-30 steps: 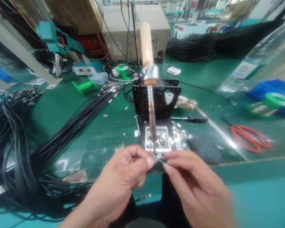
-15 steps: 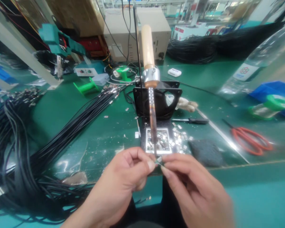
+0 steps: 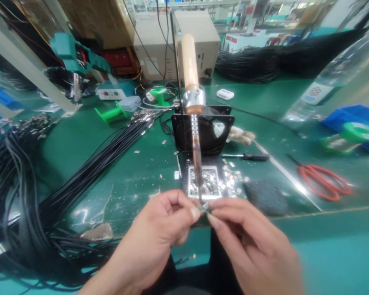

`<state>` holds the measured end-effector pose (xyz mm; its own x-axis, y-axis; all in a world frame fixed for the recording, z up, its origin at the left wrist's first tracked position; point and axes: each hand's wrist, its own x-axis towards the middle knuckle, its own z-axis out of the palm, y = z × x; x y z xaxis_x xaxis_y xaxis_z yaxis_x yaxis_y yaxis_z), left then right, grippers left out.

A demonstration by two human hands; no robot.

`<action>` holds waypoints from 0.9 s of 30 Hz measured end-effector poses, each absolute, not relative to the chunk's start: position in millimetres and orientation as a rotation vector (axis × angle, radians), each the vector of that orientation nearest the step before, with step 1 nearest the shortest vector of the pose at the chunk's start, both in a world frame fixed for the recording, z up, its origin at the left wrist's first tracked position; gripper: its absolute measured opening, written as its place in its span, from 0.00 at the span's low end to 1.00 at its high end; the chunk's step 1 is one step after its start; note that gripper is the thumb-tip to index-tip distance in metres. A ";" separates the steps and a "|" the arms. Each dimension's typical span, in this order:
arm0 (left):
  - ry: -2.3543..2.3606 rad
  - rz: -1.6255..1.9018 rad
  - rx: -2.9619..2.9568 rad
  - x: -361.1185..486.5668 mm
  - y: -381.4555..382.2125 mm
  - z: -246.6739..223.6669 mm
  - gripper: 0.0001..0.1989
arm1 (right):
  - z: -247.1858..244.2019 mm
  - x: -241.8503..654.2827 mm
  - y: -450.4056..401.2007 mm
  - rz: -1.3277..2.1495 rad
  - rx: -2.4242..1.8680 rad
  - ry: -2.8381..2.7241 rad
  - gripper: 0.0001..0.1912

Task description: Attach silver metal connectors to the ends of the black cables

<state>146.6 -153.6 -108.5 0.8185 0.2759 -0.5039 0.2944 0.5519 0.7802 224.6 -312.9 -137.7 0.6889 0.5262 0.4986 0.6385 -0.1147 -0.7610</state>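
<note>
A soldering iron [image 3: 197, 151] with a wooden handle is fixed upright, and its tip points down between my two hands. My left hand [image 3: 168, 225] is closed, thumb and forefinger pinching a small greyish connector piece [image 3: 205, 206] right under the tip. From the other side, my right hand [image 3: 248, 233] is closed with its fingertips around what looks like a thin wire [image 3: 207, 212]. The fingers partly cover both small pieces, so their exact form is hard to see. Behind the fingertips, a white-rimmed tray [image 3: 189, 184] contains many small metal connectors.
Loose connectors [image 3: 232, 178] lie beside the tray, near a dark sponge-like pad [image 3: 266, 198]. A black fan [image 3: 184, 135] stands behind. Bundled black cables [image 3: 92, 172] cover the left. Orange-handled scissors [image 3: 322, 182], a screwdriver [image 3: 254, 157] and a solder spool [image 3: 344, 139] lie to the right.
Both hands stay almost in place, still pinching at the iron's tip. The whole view has shifted very slightly; nothing has been let go.
</note>
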 end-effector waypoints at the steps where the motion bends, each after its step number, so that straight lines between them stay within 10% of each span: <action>1: 0.642 -0.011 1.005 146.8 -153.7 -108.4 0.15 | -137.4 225.1 -313.3 -0.123 -1.767 -0.927 0.05; 27: 0.639 0.001 0.996 149.4 -148.2 -105.8 0.15 | -134.9 225.5 -308.3 -0.147 -1.756 -0.926 0.06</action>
<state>149.4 -148.2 -105.8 0.8188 0.2836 -0.4991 0.2815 0.5593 0.7797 225.5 -308.3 -134.9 0.6878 0.5100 0.5166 0.6450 -0.1027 -0.7573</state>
